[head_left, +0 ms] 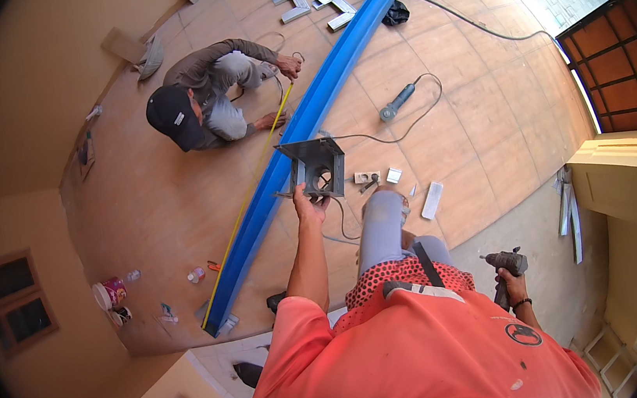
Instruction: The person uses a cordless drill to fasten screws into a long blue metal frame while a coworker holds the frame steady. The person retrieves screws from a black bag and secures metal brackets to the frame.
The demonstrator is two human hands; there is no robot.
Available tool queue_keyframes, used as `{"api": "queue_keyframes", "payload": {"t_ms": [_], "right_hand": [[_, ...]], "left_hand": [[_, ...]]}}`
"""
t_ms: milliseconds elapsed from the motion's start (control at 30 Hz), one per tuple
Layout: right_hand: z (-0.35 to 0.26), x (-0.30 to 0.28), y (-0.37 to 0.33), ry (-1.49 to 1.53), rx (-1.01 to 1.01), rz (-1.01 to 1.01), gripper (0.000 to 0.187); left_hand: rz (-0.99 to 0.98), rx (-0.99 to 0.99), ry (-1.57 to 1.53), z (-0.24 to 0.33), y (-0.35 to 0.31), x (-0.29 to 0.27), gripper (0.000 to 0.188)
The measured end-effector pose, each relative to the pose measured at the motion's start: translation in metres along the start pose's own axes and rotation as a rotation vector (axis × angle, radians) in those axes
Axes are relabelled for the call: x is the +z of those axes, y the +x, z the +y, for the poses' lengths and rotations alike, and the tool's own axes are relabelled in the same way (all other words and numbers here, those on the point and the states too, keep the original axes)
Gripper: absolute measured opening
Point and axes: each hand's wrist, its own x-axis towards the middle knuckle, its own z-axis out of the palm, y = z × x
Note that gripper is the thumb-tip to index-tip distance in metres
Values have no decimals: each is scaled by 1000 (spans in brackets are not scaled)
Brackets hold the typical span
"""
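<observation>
My left hand [311, 206] grips the lower edge of a dark metal box-shaped bracket [329, 151] with a round hole in it. The bracket is held up in front of a long blue metal beam [353, 53], which runs diagonally across the tiled floor; I cannot tell whether the two touch. Down by my right side, my right hand [513, 287] is closed around the handle of a cordless drill [508, 261], its tip pointing left. Beyond the beam a crouching person in a black cap [173, 118] holds a yellow tape measure [250, 187] stretched along it.
An angle grinder [397, 103] with its cord lies right of the beam. Close to my legs are a power socket [367, 178] and a white metal strip [432, 200]. Two angled metal pieces [335, 10] lie far off. A paint bucket [109, 293] stands at the left.
</observation>
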Motion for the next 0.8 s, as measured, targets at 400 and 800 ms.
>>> {"api": "queue_keyframes", "payload": {"t_ms": [400,800], "right_hand": [[-71,-45,37,44,-95,49,32],[-327,-80,244,-355,-272,-208,26]], "left_hand": [[84,-65,-125,-66,54,127,60],[177,-28,-349,-136,134,205,59]]}}
